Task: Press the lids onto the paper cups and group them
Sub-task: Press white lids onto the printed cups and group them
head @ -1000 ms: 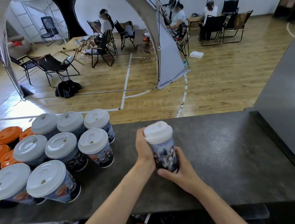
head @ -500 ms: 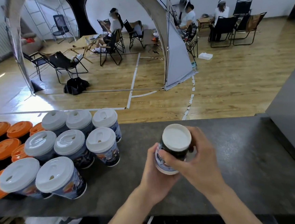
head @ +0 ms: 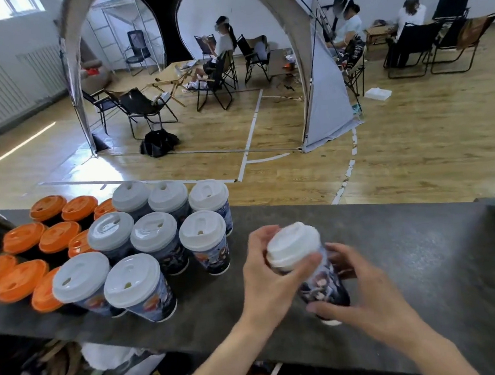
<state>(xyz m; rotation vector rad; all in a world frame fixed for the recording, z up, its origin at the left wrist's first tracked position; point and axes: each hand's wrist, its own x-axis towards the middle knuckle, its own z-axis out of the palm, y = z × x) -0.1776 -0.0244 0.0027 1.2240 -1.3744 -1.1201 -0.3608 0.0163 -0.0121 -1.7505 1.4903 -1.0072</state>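
Paper cup (head: 323, 285) tilted lid-up again: left hand (head: 269, 275) pinches the white lid (head: 293, 243), right hand (head: 369, 296) grips its base; grouping likely next.

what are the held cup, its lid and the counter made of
The held cup looks like paper, its wall printed with artwork. Its lid seems moulded white plastic, matte, with a raised rim. The counter is dark, speckled and dull: stone or laminate, unclear.

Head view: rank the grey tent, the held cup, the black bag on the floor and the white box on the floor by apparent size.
1. grey tent
2. held cup, which looks big only because it is close to the camera
3. black bag
4. white box
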